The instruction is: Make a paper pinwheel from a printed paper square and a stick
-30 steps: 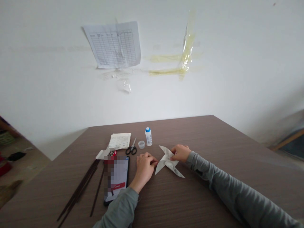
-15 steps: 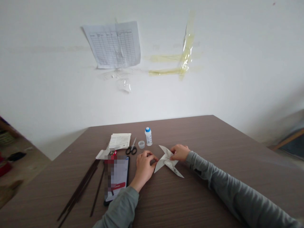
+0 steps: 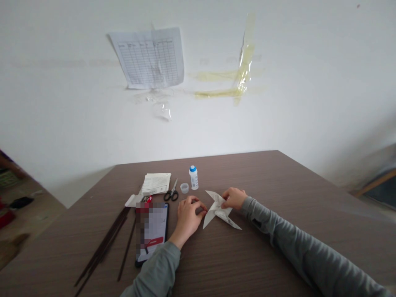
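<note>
A four-pointed pinwheel (image 3: 210,216) folded from printed paper lies on the table, its blades spread. My right hand (image 3: 234,199) is at its right side, fingers closed on the paper near the centre and covering part of the right blade. On the left, my left hand (image 3: 190,214) rests on the table with curved fingers. Its thumb and index tips come together at the pinwheel's left edge and appear to pinch it. A small white glue bottle (image 3: 194,180) with a blue top stands upright behind the hands, beside a clear plastic cap (image 3: 184,188).
Black-handled scissors (image 3: 171,194) and a stack of paper (image 3: 156,183) lie left of the cap. A phone (image 3: 156,235) lies beside my left forearm, with a small red box (image 3: 147,199) at its top. Thin dark sticks (image 3: 103,245) lie farther left. A wall stands behind the table.
The paper pinwheel has turned slightly counterclockwise on the table. My left fingertips have shifted a little to the right; my right hand has barely moved.
</note>
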### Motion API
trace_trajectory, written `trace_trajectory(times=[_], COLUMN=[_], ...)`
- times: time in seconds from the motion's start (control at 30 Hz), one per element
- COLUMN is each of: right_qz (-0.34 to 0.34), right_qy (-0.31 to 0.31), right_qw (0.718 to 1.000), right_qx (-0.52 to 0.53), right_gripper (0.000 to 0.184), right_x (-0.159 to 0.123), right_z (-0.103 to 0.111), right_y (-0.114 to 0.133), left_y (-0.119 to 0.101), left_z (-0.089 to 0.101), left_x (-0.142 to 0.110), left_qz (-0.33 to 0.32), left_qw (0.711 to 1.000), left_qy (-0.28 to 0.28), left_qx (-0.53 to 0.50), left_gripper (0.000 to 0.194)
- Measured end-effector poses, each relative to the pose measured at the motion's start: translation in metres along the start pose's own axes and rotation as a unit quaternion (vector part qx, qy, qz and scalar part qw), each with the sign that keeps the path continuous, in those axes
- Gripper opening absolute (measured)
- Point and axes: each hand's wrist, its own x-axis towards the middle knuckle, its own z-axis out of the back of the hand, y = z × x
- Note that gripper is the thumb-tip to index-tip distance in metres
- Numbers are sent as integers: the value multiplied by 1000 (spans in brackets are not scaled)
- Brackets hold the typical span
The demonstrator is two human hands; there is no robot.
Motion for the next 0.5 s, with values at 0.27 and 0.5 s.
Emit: trace_trajectory(times=[0.27,0.5], right_qz=[-9,4], right_qy=[4,-8], right_qw=[1000,999], right_qx=[25,51], right_gripper=[13,13], right_x=[6,14], right_z=[-3,-9], right_y=[-5,-9], left_y=[1,1], left_z=[-1,-4], left_x=[-1,0], left_qz=[1,2], left_qw=[1000,1000], left_qy=[-1,-18], left_qx=[-1,-14], left_gripper=[23,17])
